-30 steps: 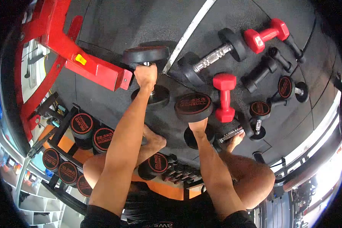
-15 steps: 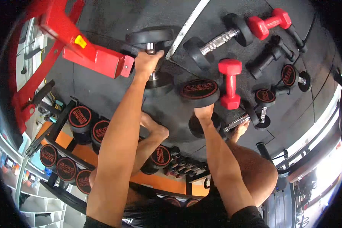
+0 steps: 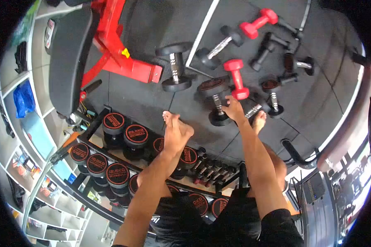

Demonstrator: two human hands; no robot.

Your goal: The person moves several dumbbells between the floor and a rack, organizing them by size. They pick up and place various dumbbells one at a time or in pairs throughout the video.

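Observation:
My left hand (image 3: 174, 133) hangs in front of my left foot, overlapping it in this view, with nothing held in its fingers. Beyond it a large black dumbbell (image 3: 176, 68) with a chrome handle lies on the mat. My right hand (image 3: 234, 109) is open, fingers apart, just to the right of the chrome handle of another black dumbbell (image 3: 217, 102) with red lettering on its end. A red dumbbell (image 3: 236, 78) lies right beyond that hand. My right foot (image 3: 259, 120) stands beside a further chrome-handled dumbbell (image 3: 252, 111).
More black dumbbells (image 3: 219, 47) and a second red one (image 3: 259, 24) lie on the mat ahead. A red bench frame (image 3: 132, 68) with a black pad (image 3: 70, 61) stands at left. Close to my legs is a rack holding rows of dumbbells (image 3: 118, 175).
My left hand has let go of the left large dumbbell and drawn back toward my body. My right hand has come off the other large dumbbell. The view has shifted.

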